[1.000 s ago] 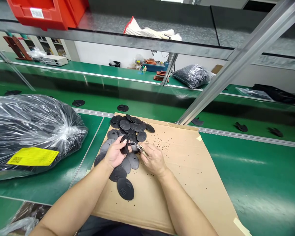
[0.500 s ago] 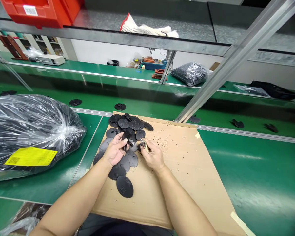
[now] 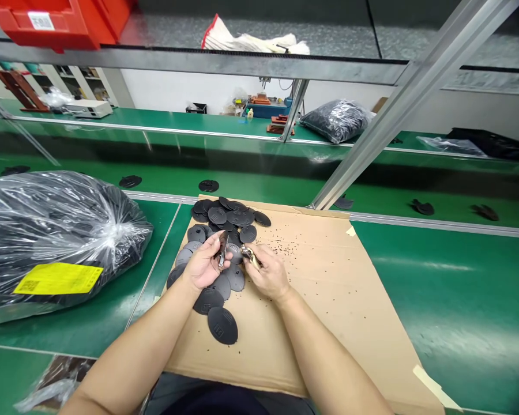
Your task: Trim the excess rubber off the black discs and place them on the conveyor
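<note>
My left hand (image 3: 204, 265) grips a black oval plastic disc (image 3: 222, 246), turned almost edge-on toward me. My right hand (image 3: 266, 272) holds a small metal tool (image 3: 247, 252) with its tip at the disc's edge. Both hands hover over a pile of black discs (image 3: 225, 222) lying on a sheet of cardboard (image 3: 320, 288). One disc (image 3: 222, 324) lies apart, nearest to me. Tiny black trimmings (image 3: 292, 248) are scattered on the cardboard to the right of the hands.
A large clear plastic bag of black parts with a yellow label (image 3: 47, 242) sits at the left on the green bench. Loose black parts lie on the green conveyor (image 3: 251, 178) behind. A slanted aluminium post (image 3: 372, 144) rises at the right. A red bin (image 3: 60, 23) stands on the shelf overhead.
My left hand has turned the disc from a partly face-on view to nearly edge-on. The right hand's tool stays at its rim. The camera has tilted slightly.
</note>
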{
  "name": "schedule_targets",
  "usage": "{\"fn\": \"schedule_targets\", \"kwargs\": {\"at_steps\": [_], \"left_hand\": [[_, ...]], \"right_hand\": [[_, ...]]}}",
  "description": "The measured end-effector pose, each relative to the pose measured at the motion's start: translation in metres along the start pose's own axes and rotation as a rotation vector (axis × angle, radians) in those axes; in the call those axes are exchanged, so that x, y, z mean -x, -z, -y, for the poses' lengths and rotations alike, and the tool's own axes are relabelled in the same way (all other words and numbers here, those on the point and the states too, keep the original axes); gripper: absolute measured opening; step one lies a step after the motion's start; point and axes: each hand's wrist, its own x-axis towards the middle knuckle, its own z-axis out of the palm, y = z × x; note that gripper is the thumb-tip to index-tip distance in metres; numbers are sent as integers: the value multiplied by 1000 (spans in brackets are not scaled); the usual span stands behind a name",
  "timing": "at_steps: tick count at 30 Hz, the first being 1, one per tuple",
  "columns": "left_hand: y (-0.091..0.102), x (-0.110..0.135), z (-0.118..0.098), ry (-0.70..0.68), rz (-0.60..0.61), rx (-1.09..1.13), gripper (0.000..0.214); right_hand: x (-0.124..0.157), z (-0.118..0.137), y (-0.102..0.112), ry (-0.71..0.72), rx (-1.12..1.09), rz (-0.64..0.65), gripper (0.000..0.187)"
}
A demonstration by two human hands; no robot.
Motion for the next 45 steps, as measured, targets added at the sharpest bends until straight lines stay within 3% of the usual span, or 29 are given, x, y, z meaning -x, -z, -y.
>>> {"fn": "schedule_targets", "kwargs": {"at_steps": [4,12,26,33,41,45], "left_hand": [[0,-1,1,-9,-22,2,36],[-2,-2,3,-13,20,-30,25],[-9,2,4,0,7,-123,35],[-5,1,9,-75,-28,-151,35],[2,-2,13,-87,-65,-179,35],[-4,-3,13,-87,-59,-161,37]], "right_hand": [[-1,3,1,39,-16,14,30],[-2,9,1,115,76,167,33],[-1,8,0,120,200,264,35],[-4,14,3,131,311,332,32],[-3,16,3,47,324,398,34],[-1,15,-1,11,259,359,37]]}}
